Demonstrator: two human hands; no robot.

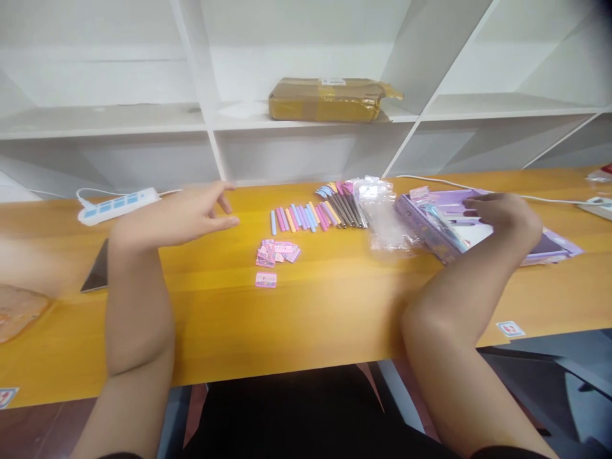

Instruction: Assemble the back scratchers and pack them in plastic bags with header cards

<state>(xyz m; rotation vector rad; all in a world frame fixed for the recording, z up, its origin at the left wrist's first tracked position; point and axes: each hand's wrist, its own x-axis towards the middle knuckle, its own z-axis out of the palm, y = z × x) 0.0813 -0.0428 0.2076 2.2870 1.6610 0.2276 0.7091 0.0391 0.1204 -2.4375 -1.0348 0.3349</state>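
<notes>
My left hand (213, 210) hovers over the table at the left, with thumb and fingers apart and nothing in them. To its right lies a row of pastel sticks (299, 218) in blue, pink, orange and purple. Beside that row are several dark pens with colourful tops (351, 207). Small pink printed cards (277, 252) form a loose pile below the sticks, and a single pink card (266, 280) lies nearer to me. My right hand (504, 213) is over an open purple box (423, 231), its fingers bent inward; what they pinch, if anything, is hidden.
Clear plastic wrappers (385, 217) lie between pens and box. A power strip (119, 205), a dark flat device (97, 271) and an orange bag (21, 310) are at the left. A taped cardboard box (329, 101) sits on the white shelf (239, 118) behind. A white cable (535, 199) runs at the right.
</notes>
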